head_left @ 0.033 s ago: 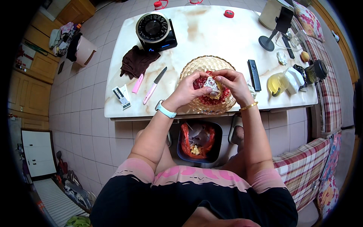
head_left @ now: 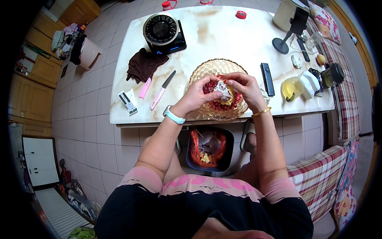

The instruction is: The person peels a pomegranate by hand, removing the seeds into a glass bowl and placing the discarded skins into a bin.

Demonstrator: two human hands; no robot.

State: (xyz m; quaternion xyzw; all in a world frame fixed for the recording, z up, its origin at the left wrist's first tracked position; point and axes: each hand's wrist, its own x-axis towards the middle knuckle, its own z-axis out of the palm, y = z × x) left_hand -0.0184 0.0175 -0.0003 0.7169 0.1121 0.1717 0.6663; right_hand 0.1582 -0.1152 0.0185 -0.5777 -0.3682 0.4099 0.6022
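Between my two hands is a piece of pomegranate (head_left: 225, 92), its pale inner membrane and yellowish rind showing. My left hand (head_left: 201, 91) grips it from the left, thumb lying across the membrane. The fingers of my right hand (head_left: 243, 88) pinch its upper right side. Both hands are just above an amber, scalloped glass bowl (head_left: 203, 68), where many loose red pomegranate seeds (head_left: 217, 106) lie. Part of the bowl is hidden by my hands.
A pink-handled knife (head_left: 163, 90) and its pink sheath (head_left: 145, 88) lie left of the bowl, near a brown cloth (head_left: 146, 65). A remote control (head_left: 267, 79) and a yellow glass cup (head_left: 292, 88) are to the right. Below the table edge stands a lined bin (head_left: 229, 149) holding peel.
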